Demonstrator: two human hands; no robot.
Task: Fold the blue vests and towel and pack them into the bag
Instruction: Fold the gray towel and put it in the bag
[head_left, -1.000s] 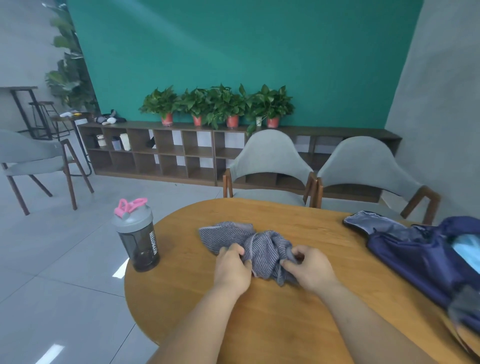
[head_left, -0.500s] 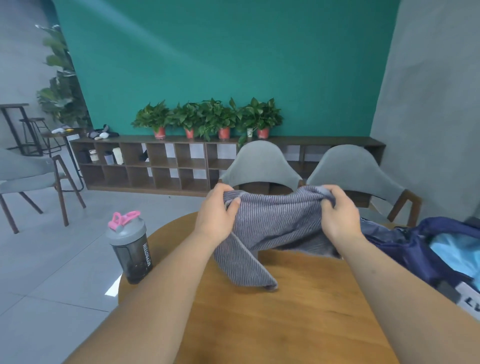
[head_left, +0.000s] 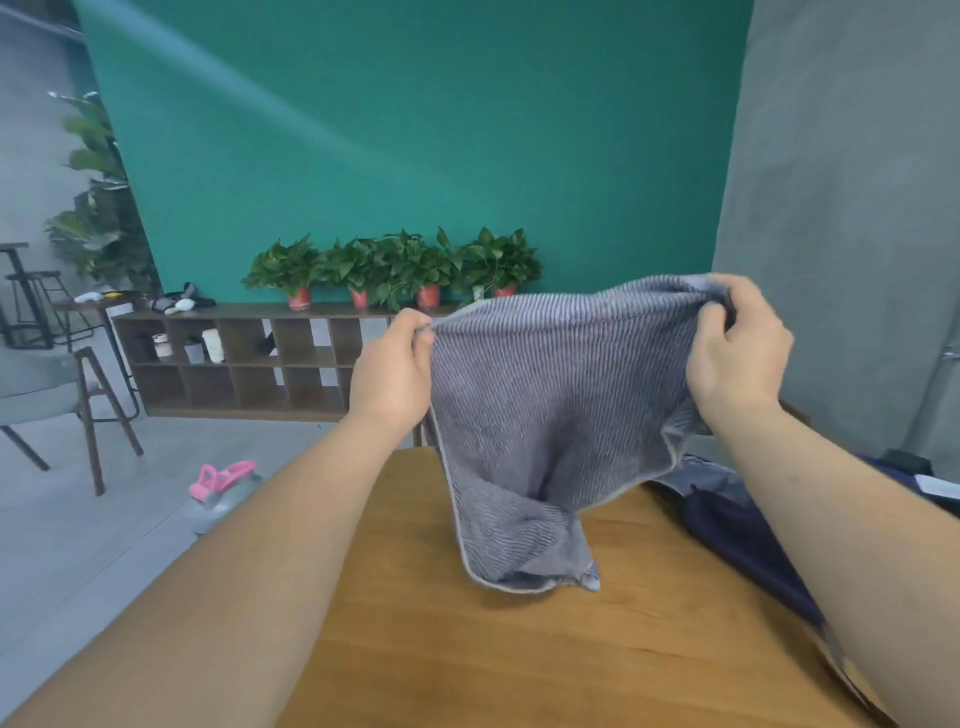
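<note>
A grey striped towel (head_left: 550, 410) hangs spread in the air above the round wooden table (head_left: 519, 649), its lowest corner resting on the tabletop. My left hand (head_left: 392, 371) pinches its upper left corner. My right hand (head_left: 737, 348) grips the upper right corner with curled fingers. A dark navy bag (head_left: 748, 540) lies on the table at the right, partly hidden behind my right forearm; a lighter blue-grey fabric (head_left: 706, 475) shows at its near edge. Whether that fabric is a vest I cannot tell.
A grey shaker bottle with a pink lid (head_left: 221, 491) stands at the table's left edge, partly behind my left forearm. Beyond are a low wooden shelf unit (head_left: 249, 364) with potted plants (head_left: 395, 270) and a chair (head_left: 47, 400) at the left.
The towel was bunched on the table under both hands a second ago. Both hands have lifted it and pulled its top edge wider apart, so it now hangs open.
</note>
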